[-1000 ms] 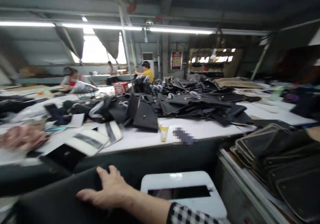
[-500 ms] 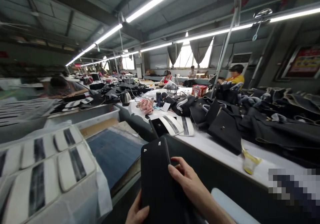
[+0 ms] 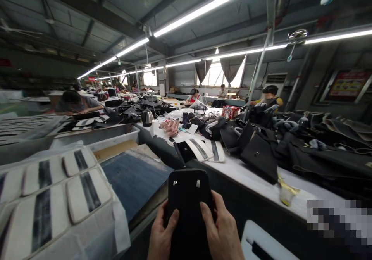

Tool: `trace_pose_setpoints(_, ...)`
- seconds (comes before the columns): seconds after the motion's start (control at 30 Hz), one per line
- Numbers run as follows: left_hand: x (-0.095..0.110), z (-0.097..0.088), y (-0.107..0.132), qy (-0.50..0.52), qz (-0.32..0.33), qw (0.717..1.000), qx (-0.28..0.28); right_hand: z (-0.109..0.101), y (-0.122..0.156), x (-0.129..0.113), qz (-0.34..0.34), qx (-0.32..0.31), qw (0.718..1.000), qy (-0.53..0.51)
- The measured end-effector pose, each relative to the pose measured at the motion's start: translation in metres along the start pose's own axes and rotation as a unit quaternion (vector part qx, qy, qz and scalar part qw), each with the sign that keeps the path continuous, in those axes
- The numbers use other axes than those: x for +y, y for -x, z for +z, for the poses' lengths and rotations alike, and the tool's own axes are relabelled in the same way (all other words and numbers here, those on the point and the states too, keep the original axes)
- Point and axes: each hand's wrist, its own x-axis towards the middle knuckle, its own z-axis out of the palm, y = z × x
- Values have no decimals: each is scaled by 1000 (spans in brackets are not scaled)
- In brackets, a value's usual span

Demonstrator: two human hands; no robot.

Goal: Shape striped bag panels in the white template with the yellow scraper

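Upright in front of me is a black bag flap [image 3: 188, 204] with rounded top corners and two small shiny metal fittings near its top edge. My left hand [image 3: 163, 229] is closed on its left edge, thumb on the face. On the right edge my right hand [image 3: 223, 226] grips it the same way, fingers behind and thumb in front. The flap's lower end runs out of view. Just beyond it, white panels with a dark stripe [image 3: 200, 149] lie on the white worktable [image 3: 241, 171], beside another black piece [image 3: 185, 151].
Left, several white striped panels [image 3: 88, 194] lie on plastic sheeting, next to a blue-grey board [image 3: 133, 178]. Black bags and leather pieces [image 3: 258, 151] are heaped on the right of the table. A kettle [image 3: 147, 117] and a pink fan [image 3: 170, 127] stand farther back. Co-workers sit beyond.
The flap has turned from a slant to face me squarely, with both fittings showing side by side. My right hand has moved down its right edge; my left hand has come up into fuller view.
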Motion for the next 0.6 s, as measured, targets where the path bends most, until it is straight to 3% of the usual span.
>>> trace_pose_setpoints(0.23,-31,14,22,-51,-66,996,-26,-12,27,39,41,54,998,14)
trace_pose_setpoints(0.37,-46,21,30,-71,-71,994,-32,-24,41,59,64,87,994,6)
trace_pose_setpoints(0.6,-35,46,40,-114,-23,992,-43,-55,37,64,114,68,988,-73)
